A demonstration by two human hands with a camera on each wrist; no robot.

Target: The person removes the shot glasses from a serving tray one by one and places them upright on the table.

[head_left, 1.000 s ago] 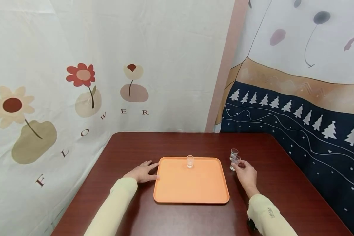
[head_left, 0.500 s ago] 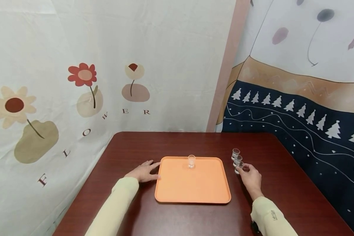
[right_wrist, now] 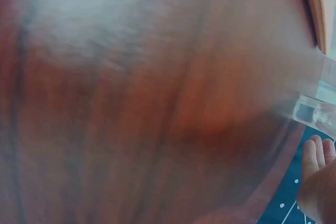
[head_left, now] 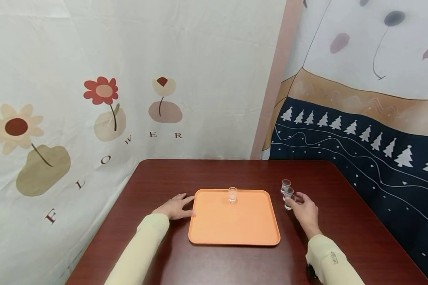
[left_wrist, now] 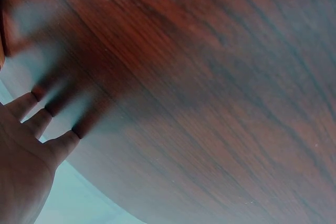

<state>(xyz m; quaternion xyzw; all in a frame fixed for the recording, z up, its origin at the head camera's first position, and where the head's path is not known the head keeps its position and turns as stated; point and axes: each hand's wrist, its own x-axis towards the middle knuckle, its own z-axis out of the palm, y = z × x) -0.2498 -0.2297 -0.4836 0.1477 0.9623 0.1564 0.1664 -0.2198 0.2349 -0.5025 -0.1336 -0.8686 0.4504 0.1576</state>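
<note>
Fingers point(head_left: 301, 195) wider apart at nearest glass point(head_left: 288, 206)

Room type unclear; looks like a screened-off corner. Wood-grained table point(head_left: 199, 174) before you; creased white flower-print sheet point(head_left: 214, 79) ahead and to your left, navy tree-print sheet point(head_left: 328, 152) on your right.

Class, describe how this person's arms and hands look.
The left sleeve and right sleeve are long and pale yellow. The right one bears a small dark marking near its cuff, and a black item, too small to identify, shows under that cuff. The left hand and right hand are gloveless.
</note>
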